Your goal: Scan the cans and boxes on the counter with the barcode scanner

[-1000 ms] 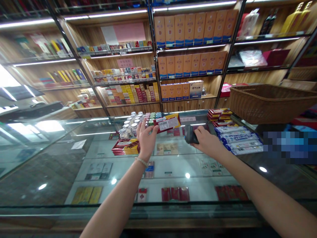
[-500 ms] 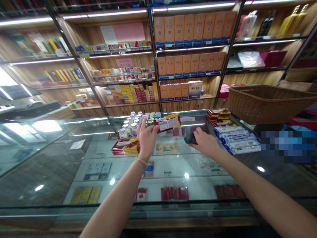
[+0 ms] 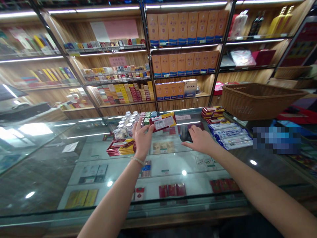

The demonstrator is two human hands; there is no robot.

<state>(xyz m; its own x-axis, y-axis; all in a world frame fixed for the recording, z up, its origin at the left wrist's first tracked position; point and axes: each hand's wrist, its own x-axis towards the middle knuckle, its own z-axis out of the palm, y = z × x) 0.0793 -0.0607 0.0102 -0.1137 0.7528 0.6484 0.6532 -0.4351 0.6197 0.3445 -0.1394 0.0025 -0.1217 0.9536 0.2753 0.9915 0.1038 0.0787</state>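
Observation:
My left hand (image 3: 143, 140) pinches one end of a flat maroon and yellow chocolate packet (image 3: 162, 123) between thumb and fingers. The packet is held above the glass counter, with a white label and barcode facing me. My right hand (image 3: 200, 140) is wrapped round a dark handheld barcode scanner (image 3: 184, 133), whose head points left at the packet, a small gap apart. Behind and below my left hand lies a stack of similar maroon and yellow packets (image 3: 121, 148). Beyond it stand several white-capped jars (image 3: 126, 124), partly hidden by my fingers.
The glass display counter (image 3: 148, 181) holds small boxes under its top. To the right are more maroon packets (image 3: 213, 114), blue and white packets (image 3: 230, 136) and a wicker basket (image 3: 257, 100). Tall shelves with orange boxes (image 3: 182, 64) line the back wall.
The view has shifted slightly, so most things sit a little farther left. Both hands keep their holds, and the scanner remains close to the packet.

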